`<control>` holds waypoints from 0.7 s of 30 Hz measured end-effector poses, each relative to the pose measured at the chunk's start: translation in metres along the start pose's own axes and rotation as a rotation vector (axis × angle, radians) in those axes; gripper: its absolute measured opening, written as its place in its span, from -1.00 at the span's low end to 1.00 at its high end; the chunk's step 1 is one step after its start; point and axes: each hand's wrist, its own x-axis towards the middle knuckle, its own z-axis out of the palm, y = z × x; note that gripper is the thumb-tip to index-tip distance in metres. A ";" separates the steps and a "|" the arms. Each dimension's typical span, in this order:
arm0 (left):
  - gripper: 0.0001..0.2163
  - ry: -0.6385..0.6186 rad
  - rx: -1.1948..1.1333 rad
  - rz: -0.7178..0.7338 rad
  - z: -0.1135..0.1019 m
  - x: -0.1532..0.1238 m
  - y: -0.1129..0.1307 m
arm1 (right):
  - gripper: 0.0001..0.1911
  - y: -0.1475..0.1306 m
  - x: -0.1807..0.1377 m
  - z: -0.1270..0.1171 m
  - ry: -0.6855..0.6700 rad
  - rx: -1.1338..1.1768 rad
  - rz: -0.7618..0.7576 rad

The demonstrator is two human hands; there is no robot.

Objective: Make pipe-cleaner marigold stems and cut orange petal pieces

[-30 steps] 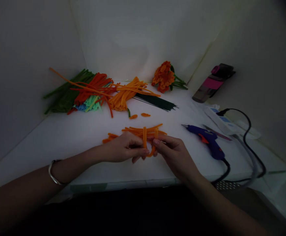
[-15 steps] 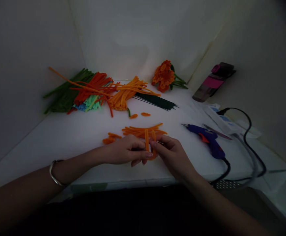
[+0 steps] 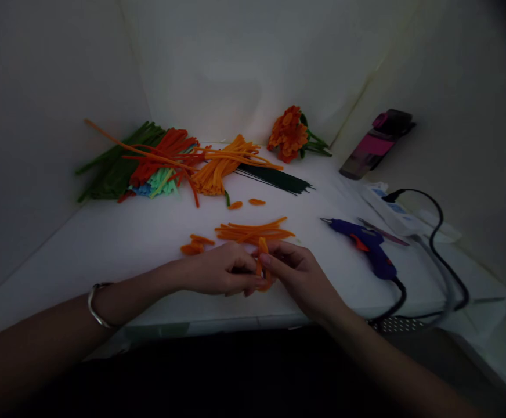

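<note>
My left hand and my right hand meet near the front edge of the white table. Both pinch a short bent orange pipe cleaner between their fingertips; its folded ends stick up between the thumbs. Just behind the hands lies a small bundle of cut orange pipe cleaner pieces. A few darker orange bits lie to the left of that bundle. A metal bangle sits on my left wrist.
A heap of green, red, teal and orange pipe cleaners fills the back left. Dark green wire stems lie beside it. A finished orange flower rests at the back. A purple glue gun, its black cable and a power strip occupy the right; a dark bottle leans against the wall.
The upright ends of the orange pipe cleaner have been bent down and shortened between my fingers. Both hands have closed in a little and dropped slightly toward the table's front edge.
</note>
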 end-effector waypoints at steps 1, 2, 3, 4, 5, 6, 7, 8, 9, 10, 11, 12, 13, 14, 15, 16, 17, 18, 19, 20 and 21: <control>-0.73 0.008 -0.003 0.004 0.001 0.000 0.000 | -0.93 0.000 0.000 0.000 0.013 -0.012 -0.008; -0.73 0.023 -0.010 0.014 0.001 0.001 0.000 | -0.93 0.001 0.000 -0.001 0.030 -0.018 -0.020; -0.73 0.044 -0.029 0.023 0.002 0.002 0.000 | -0.93 0.002 0.000 -0.001 0.044 -0.018 -0.033; -0.73 0.068 -0.072 0.032 0.002 0.003 0.000 | -0.93 0.002 0.000 -0.002 0.055 -0.011 -0.048; -0.73 0.088 -0.142 0.032 0.002 0.004 0.000 | -0.93 0.002 0.000 -0.003 0.065 0.003 -0.063; -0.72 0.101 -0.239 0.020 0.003 0.005 -0.001 | -0.93 0.002 0.001 -0.005 0.073 0.019 -0.079; -0.70 0.101 -0.354 -0.003 0.003 0.006 -0.001 | -0.92 0.002 0.001 -0.006 0.080 0.029 -0.095; -0.69 0.089 -0.469 -0.034 0.003 0.007 -0.002 | -0.92 0.001 0.001 -0.007 0.090 0.028 -0.107; -0.67 0.073 -0.573 -0.061 0.004 0.008 -0.004 | -0.92 0.000 0.001 -0.007 0.105 0.013 -0.119; -0.65 0.054 -0.658 -0.082 0.004 0.008 -0.005 | -0.92 -0.001 0.001 -0.008 0.126 -0.010 -0.131; -0.64 0.038 -0.722 -0.100 0.005 0.008 -0.007 | -0.92 -0.002 0.001 -0.008 0.145 -0.036 -0.140; -0.64 0.029 -0.775 -0.112 0.005 0.009 -0.009 | -0.92 -0.003 0.001 -0.008 0.162 -0.059 -0.151; -0.65 0.026 -0.817 -0.124 0.006 0.009 -0.010 | -0.92 -0.004 0.001 -0.008 0.174 -0.073 -0.165; -0.65 0.030 -0.850 -0.137 0.006 0.009 -0.011 | -0.93 -0.004 0.001 -0.007 0.180 -0.080 -0.184; -0.66 0.041 -0.876 -0.153 0.007 0.009 -0.011 | -0.93 -0.004 0.000 -0.007 0.182 -0.080 -0.204; -0.67 0.055 -0.898 -0.170 0.007 0.009 -0.011 | -0.94 -0.004 0.000 -0.007 0.182 -0.078 -0.222; -0.68 0.070 -0.918 -0.185 0.007 0.009 -0.010 | -0.95 -0.004 0.000 -0.007 0.181 -0.077 -0.233; -0.68 0.079 -0.941 -0.198 0.007 0.009 -0.009 | -0.96 -0.003 0.000 -0.007 0.183 -0.077 -0.241; -0.69 0.088 -0.964 -0.206 0.007 0.009 -0.008 | -0.96 -0.003 0.000 -0.007 0.186 -0.076 -0.244; -0.69 0.096 -0.985 -0.212 0.007 0.009 -0.007 | -0.96 -0.002 0.000 -0.007 0.191 -0.073 -0.245; -0.70 0.106 -1.001 -0.216 0.007 0.010 -0.006 | -0.95 -0.001 0.000 -0.007 0.196 -0.066 -0.243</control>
